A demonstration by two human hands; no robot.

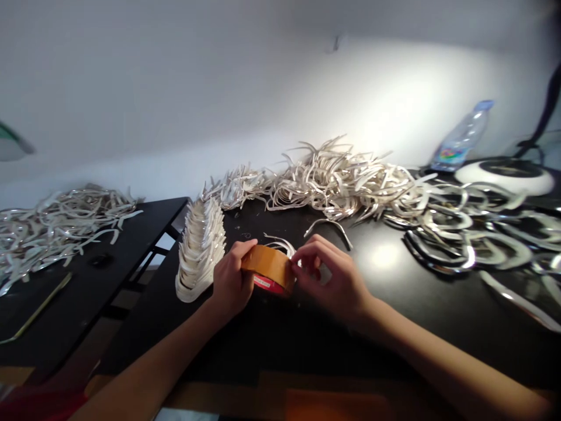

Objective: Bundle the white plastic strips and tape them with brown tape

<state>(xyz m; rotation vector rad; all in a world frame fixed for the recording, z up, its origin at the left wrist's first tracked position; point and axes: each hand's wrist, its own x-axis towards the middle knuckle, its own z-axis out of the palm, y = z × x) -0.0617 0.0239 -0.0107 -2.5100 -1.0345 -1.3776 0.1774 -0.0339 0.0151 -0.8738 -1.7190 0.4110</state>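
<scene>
A roll of brown packing tape (pixel 266 261) with a red inner core is held up above the black table, tilted so its core faces me. My left hand (pixel 234 278) grips its left side, thumb on top. At the roll's right edge, the thumb and index finger of my right hand (pixel 331 275) pinch the tape. Behind the roll, partly hidden by it, lie a few curved silver-white strips (pixel 280 242). One thin curved strip (pixel 331 224) rests alone just beyond my right hand. Close to my left hand stands a neat stack of nested white curved strips (pixel 200 251).
A tangled heap of strips (pixel 342 181) runs along the wall. Larger shiny curved pieces (pixel 464 245) lie at the right, near a plastic bottle (pixel 464 137) and a white lamp base (pixel 504 175). Across a gap, the left table (pixel 105 257) holds another heap (pixel 65 225).
</scene>
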